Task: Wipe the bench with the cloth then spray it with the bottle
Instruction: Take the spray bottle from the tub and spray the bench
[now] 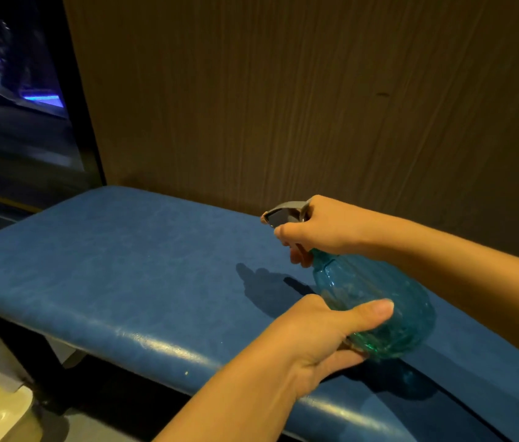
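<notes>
Person's right hand (319, 229) curled round spray bottle (379, 291) neck, perhaps squeezing trigger, left hand (319, 336) gripping its base, blue tabletop (117, 266) beneath, wall (283, 90) beyond.

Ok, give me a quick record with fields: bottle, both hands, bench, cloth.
bottle: teal, see-through, grey spray head, held over the bench, nozzle pointing left
right hand: grips the neck, fingers curled at the trigger
left hand: cups the bottle's body, thumb across it
bench: blue padded top
cloth: not in view

bare left hand (319, 333), bare right hand (325, 229), forearms (462, 282) bare
</notes>
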`<state>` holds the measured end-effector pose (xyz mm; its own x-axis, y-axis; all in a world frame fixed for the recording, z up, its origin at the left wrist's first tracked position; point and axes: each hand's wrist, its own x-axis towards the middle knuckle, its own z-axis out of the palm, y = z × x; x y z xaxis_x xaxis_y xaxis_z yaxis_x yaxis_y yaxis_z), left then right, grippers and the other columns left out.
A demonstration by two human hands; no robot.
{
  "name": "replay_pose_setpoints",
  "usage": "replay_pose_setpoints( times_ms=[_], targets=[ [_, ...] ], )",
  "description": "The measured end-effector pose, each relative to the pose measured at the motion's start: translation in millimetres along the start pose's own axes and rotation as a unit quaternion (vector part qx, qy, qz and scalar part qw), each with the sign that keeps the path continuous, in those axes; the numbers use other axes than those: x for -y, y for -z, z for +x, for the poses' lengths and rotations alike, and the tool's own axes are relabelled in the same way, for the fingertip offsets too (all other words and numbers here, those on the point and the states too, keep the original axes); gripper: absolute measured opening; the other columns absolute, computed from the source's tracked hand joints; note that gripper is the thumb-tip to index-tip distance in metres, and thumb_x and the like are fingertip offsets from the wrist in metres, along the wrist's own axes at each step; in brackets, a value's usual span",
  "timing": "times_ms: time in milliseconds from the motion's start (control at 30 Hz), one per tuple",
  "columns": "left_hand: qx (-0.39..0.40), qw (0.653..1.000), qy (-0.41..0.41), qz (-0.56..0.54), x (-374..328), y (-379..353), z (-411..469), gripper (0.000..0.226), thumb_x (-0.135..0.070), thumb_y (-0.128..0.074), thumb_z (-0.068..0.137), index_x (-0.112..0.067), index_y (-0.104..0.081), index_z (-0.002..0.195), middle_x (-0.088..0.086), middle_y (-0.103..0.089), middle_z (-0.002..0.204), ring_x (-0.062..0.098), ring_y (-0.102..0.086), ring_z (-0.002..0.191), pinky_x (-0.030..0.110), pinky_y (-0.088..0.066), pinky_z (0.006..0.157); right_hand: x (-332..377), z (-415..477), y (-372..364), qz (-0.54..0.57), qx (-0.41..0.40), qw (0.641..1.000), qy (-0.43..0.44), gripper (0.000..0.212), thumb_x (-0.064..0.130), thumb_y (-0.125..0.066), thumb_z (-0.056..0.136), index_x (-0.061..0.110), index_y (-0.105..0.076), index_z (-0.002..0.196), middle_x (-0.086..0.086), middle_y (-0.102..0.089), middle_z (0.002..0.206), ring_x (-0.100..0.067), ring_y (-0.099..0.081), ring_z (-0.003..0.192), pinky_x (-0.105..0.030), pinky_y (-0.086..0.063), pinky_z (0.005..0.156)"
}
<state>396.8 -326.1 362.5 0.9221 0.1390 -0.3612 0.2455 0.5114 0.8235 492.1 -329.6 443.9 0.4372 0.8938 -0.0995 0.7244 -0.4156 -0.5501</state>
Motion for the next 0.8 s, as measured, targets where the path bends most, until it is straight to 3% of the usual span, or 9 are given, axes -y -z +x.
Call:
replay_pose_setpoints(
  times_ms=[100,233,333,467,567,600,667,733,800],
  targets=[
    [-0.014,1.000,-0.014,0.023,0,-7,-2,0.046,-0.024,-0.075,0.075,-0.015,-0.062,0.118,0.001,-0.068,0.119,0.016,-0.062,0.109,0.031,-0.050,0.094,1,-6,5,0.024,0.014,1.000,0.011,0.032,0.029,-0.058,0.089,0.002,-0.070,0.098,-0.008,-0.076,0.084,-0.022,-0.072,0.081,-0.031,-0.054,0.073],
    [0.010,1.000,0.001,0.013,6,-24,0,0.061,-0.027,-0.078,0.072,-0.012,-0.055,0.126,0.004,-0.061,0.129,0.018,-0.060,0.113,0.030,-0.052,0.090,-4,-17,9,-0.015,0.038,0.999,0.007,0.021,0.025,-0.056,0.088,0.014,-0.069,0.076,-0.007,-0.071,0.064,-0.014,-0.063,0.055,-0.028,-0.050,0.065],
    [0.045,0.999,0.017,0.001,13,-40,3,0.069,-0.029,-0.080,0.067,-0.013,-0.054,0.128,0.002,-0.058,0.132,0.017,-0.058,0.115,0.029,-0.052,0.091,-9,-31,17,-0.029,0.068,0.997,-0.007,0.029,0.023,-0.055,0.090,0.026,-0.068,0.065,-0.007,-0.070,0.063,-0.013,-0.061,0.056,-0.024,-0.050,0.063],
    [0.071,0.997,0.031,0.000,17,-59,6,0.044,-0.022,-0.071,0.080,-0.015,-0.059,0.122,-0.003,-0.065,0.123,0.012,-0.060,0.112,0.026,-0.049,0.093,-17,-46,28,0.007,0.101,0.995,-0.017,0.017,0.022,-0.054,0.094,0.036,-0.059,0.103,-0.015,-0.074,0.092,-0.017,-0.069,0.078,-0.008,-0.046,0.056],
    [0.076,0.996,0.046,0.008,20,-66,12,0.075,-0.030,-0.080,0.064,-0.013,-0.051,0.130,0.002,-0.055,0.136,0.017,-0.059,0.115,0.028,-0.052,0.090,-31,-48,31,-0.007,0.080,0.996,-0.044,0.026,0.021,-0.055,0.092,0.030,-0.063,0.069,-0.016,-0.073,0.074,-0.015,-0.066,0.062,-0.018,-0.049,0.061],
    [0.078,0.995,0.060,0.009,21,-68,14,0.082,-0.031,-0.081,0.059,-0.012,-0.049,0.132,0.003,-0.052,0.139,0.018,-0.059,0.115,0.028,-0.054,0.087,-37,-49,30,-0.013,0.065,0.996,-0.059,0.026,0.023,-0.055,0.091,0.025,-0.065,0.067,-0.012,-0.071,0.066,-0.014,-0.064,0.057,-0.024,-0.050,0.064],
    [0.086,0.994,0.074,0.014,20,-67,16,0.083,-0.031,-0.082,0.061,-0.012,-0.047,0.134,0.005,-0.049,0.141,0.019,-0.059,0.115,0.026,-0.055,0.083,-46,-52,29,-0.007,0.029,0.997,-0.075,0.020,0.027,-0.056,0.090,0.014,-0.070,0.083,-0.009,-0.070,0.064,-0.014,-0.062,0.056,-0.035,-0.054,0.073],
    [0.077,0.994,0.075,0.014,19,-67,18,0.096,-0.034,-0.084,0.051,-0.012,-0.045,0.136,0.005,-0.044,0.145,0.022,-0.054,0.121,0.028,-0.055,0.084,-51,-55,31,0.045,-0.003,0.996,-0.074,0.017,0.025,-0.056,0.090,0.014,-0.068,0.095,-0.017,-0.073,0.079,-0.015,-0.066,0.065,-0.040,-0.054,0.084],
    [0.065,0.996,0.068,0.010,19,-70,22,0.106,-0.035,-0.084,0.042,-0.012,-0.043,0.137,0.005,-0.039,0.148,0.025,-0.050,0.125,0.028,-0.055,0.085,-53,-56,35,0.059,-0.014,0.995,-0.076,0.026,0.025,-0.057,0.090,0.003,-0.069,0.098,-0.020,-0.074,0.089,-0.020,-0.069,0.077,-0.041,-0.053,0.092]
  ],
)
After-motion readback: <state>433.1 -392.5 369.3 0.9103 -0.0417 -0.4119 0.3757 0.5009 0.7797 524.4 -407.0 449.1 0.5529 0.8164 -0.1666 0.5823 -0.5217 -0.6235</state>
